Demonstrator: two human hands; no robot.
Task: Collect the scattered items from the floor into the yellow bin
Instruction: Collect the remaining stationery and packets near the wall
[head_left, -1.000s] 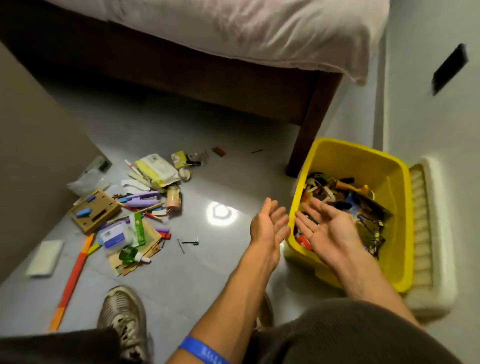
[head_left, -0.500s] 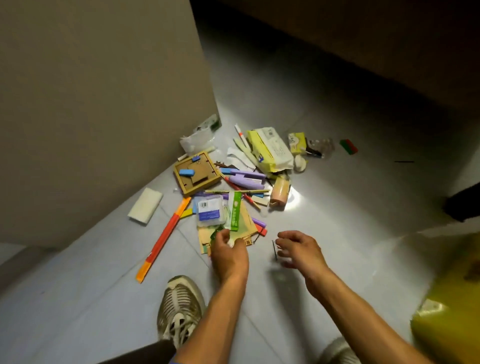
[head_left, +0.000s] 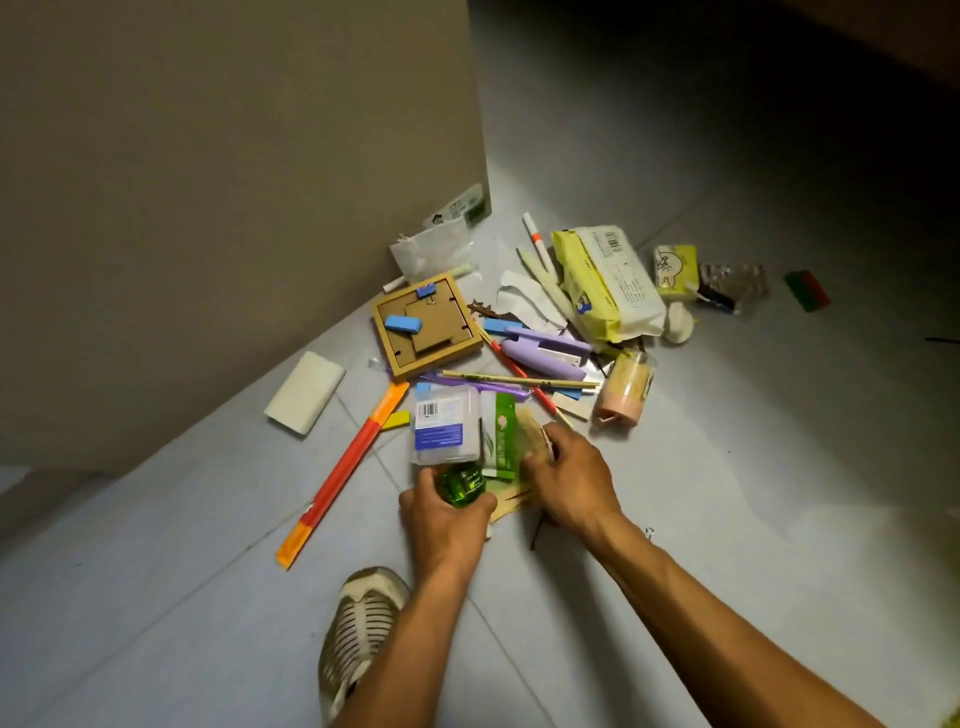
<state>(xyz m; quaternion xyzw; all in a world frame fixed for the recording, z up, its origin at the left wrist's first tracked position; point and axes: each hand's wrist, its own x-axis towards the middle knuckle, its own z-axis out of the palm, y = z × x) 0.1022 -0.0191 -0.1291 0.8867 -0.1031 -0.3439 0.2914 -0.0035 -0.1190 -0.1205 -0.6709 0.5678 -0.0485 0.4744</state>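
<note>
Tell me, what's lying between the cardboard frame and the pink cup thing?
In the head view, between the cardboard frame and the pink cup lie a purple stapler, a red pencil and thin wooden sticks.

green bottle (head_left: 461, 484) half hidden by left hand (head_left: 445, 522); shoe (head_left: 358, 629) partly covered

Pale tiled floor (head_left: 727, 519) bears a white pad (head_left: 305, 392), orange ruler (head_left: 345, 470) and wipes pack (head_left: 608, 283).

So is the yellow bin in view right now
No, the head view shows only the floor with its scattered pile, the left hand on a green bottle and the right hand beside it.
</note>
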